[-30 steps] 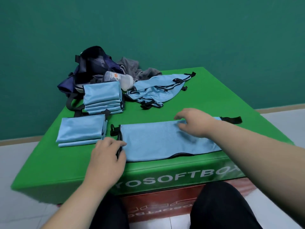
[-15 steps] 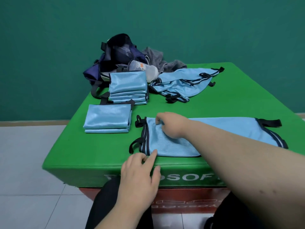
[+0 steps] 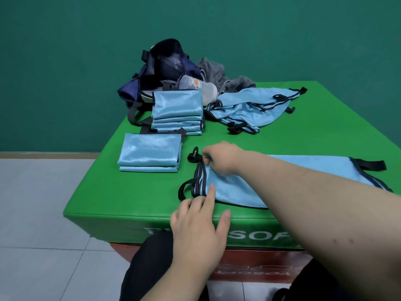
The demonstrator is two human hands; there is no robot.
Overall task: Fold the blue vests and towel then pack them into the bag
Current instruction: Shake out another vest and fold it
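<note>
One vest (image 3: 230,192) flat: right hand (image 3: 219,159) pinches corner, left hand (image 3: 199,224) forefinger touches hem.

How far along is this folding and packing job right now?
Done: a near stack and a far stack of folded vests sit on the table. In hand: the right hand pinches the end of a flat vest; the left hand touches its corner. Left: the loose pile, the gray towel, and packing the bag.

Clear, perhaps plastic bottle (image 3: 198,88) at back of green padded box (image 3: 130,192)
</note>
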